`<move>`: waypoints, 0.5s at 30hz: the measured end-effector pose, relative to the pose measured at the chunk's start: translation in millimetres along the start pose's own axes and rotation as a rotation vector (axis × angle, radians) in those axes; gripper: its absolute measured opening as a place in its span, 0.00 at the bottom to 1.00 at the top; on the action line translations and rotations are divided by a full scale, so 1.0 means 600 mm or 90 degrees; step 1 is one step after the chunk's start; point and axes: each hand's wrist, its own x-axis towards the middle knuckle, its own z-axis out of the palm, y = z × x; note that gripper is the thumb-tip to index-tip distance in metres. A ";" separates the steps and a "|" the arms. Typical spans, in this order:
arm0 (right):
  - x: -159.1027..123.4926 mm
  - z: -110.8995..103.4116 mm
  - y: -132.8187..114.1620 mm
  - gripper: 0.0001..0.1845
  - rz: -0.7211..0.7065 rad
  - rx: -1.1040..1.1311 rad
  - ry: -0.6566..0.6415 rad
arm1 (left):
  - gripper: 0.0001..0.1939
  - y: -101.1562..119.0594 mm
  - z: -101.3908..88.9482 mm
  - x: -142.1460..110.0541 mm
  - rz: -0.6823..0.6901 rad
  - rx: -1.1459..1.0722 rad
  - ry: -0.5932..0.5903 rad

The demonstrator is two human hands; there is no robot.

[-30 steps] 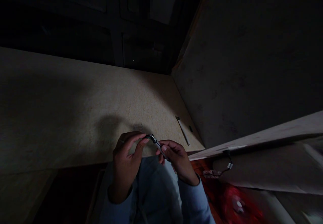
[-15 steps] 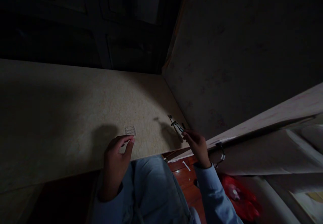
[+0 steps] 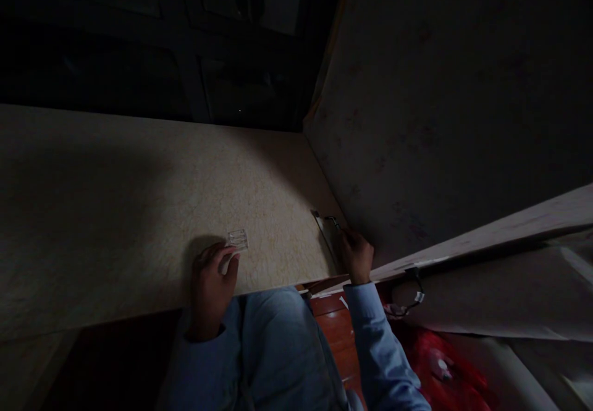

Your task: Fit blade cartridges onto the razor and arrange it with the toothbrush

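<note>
My left hand [image 3: 214,284] is over the near part of the countertop, thumb and index finger pinched at the near edge of a small clear square piece [image 3: 238,239], apparently plastic, with fine lines across it. Whether that piece touches the surface is hard to tell in the dim light. At the right end of the counter, my right hand [image 3: 356,255] is closed around a slim metal tool [image 3: 332,220] with a bent tip pointing left; its grip end is hidden by the fingers. A long thin item [image 3: 320,225] with a dark tip lies beside that hand.
The pale countertop [image 3: 162,201] meets a patterned wall [image 3: 403,151] on the right and a dark window [image 3: 185,46] behind. Below right are a black cable [image 3: 419,284], a red plastic bag [image 3: 433,361] and the reddish floor [image 3: 338,337].
My right hand has turned the metal tool, and its bent tip now sits further right, close to the wall. The left hand has come lower and slightly left with the clear piece.
</note>
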 end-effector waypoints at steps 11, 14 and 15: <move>-0.007 0.011 0.004 0.24 -0.013 -0.109 -0.020 | 0.11 -0.013 0.006 0.001 -0.022 0.003 -0.009; -0.005 0.012 0.007 0.26 -0.009 -0.113 -0.045 | 0.13 -0.017 0.009 0.000 -0.029 0.006 -0.017; -0.005 0.013 0.009 0.27 -0.011 -0.108 -0.052 | 0.14 -0.019 0.009 -0.001 -0.032 0.008 -0.019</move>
